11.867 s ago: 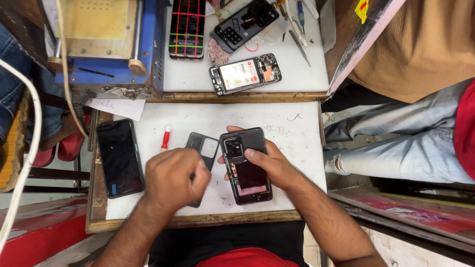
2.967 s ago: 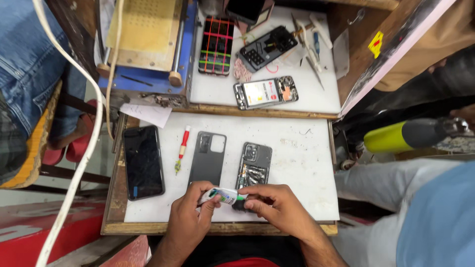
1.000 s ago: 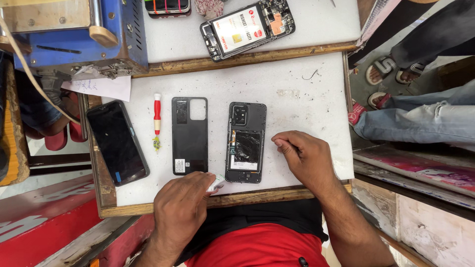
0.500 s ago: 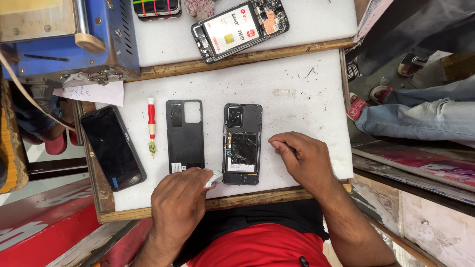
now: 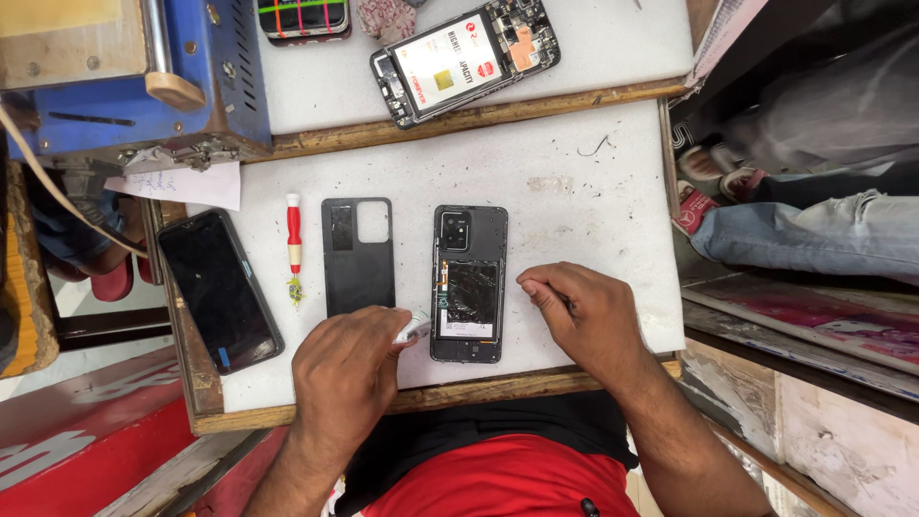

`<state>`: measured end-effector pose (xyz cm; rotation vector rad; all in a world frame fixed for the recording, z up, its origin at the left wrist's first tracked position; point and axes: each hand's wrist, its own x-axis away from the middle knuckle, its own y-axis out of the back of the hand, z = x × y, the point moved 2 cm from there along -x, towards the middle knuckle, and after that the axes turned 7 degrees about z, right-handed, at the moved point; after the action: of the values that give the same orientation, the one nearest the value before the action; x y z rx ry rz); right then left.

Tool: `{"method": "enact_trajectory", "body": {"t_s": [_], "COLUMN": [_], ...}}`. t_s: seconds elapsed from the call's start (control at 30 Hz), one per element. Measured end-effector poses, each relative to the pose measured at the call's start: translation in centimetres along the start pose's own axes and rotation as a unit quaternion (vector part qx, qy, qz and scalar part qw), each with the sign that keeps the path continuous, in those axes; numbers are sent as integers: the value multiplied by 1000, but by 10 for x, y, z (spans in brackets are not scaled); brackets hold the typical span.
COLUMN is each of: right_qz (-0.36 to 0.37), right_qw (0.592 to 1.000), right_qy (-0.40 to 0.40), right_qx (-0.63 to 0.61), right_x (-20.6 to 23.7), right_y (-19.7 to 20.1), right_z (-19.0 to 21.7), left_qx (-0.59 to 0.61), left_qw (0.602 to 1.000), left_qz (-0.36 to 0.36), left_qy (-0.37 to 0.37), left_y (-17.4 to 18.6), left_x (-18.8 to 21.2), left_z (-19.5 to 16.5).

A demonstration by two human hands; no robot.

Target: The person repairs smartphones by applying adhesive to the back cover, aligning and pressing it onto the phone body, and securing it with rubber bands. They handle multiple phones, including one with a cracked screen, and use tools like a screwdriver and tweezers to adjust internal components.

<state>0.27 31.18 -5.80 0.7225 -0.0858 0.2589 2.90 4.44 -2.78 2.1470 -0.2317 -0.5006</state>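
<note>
Opened phone (image 5: 469, 283) lying face down on the white mat (image 5: 574, 191), near the mat's near edge, between the two hands. Left hand (image 5: 349, 369) resting at the near edge, pinching a small white tube (image 5: 414, 330) whose tip is touching the phone's left side. Right hand (image 5: 584, 316) sitting just right of the phone, fingers curled loosely, with something thin possibly pinched between them; hard telling for sure. Back cover (image 5: 357, 255) lying flat just left of the phone, its near end partly hidden under the left hand. Red screwdriver (image 5: 295, 244) lying left of the cover, pointing near. Dark screen (image 5: 220, 289) lying further left, overhanging the mat onto the wooden edge. Paper slip (image 5: 177, 184) poking out beneath a blue machine (image 5: 124, 72) at far left. Second opened phone (image 5: 464, 57) lying slantwise on the far shelf. Another person's jeans (image 5: 814, 235) and sandal (image 5: 691, 206) showing at right, well apart from the mat.
</note>
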Motion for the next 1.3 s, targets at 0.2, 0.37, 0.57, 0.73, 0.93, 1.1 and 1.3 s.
{"method": "enact_trajectory", "body": {"t_s": [0.2, 0.37, 0.57, 0.73, 0.93, 1.1, 1.3], "right_qz": [-16, -19, -20, -19, -24, -21, -16], "right_qw": [1000, 1000, 999, 999, 998, 998, 998], "right_qy": [18, 5, 3, 5, 4, 1, -8], "right_qx": [2, -17, -43, -40, -52, -52, -55], "right_x": [1, 0, 0, 0, 0, -1, -1], "right_y": [1, 1, 3, 3, 3, 4, 4], "right_z": [-1, -4, -7, -7, -6, -9, -13], "left_qx": [8, 6, -8, -17, -9, -17, -30], "left_qw": [1000, 1000, 1000, 999, 999, 999, 998], "left_qz": [1, -13, -7, -21, -37, -36, -46], "left_qy": [-1, -9, -8, -17, -19, -22, -25], "left_y": [-1, -2, -5, -4, -5, -10, -12], "left_x": [-8, -15, -22, -30, -44, -55, -63], "left_z": [1, 5, 9, 9, 10, 12, 12]}}
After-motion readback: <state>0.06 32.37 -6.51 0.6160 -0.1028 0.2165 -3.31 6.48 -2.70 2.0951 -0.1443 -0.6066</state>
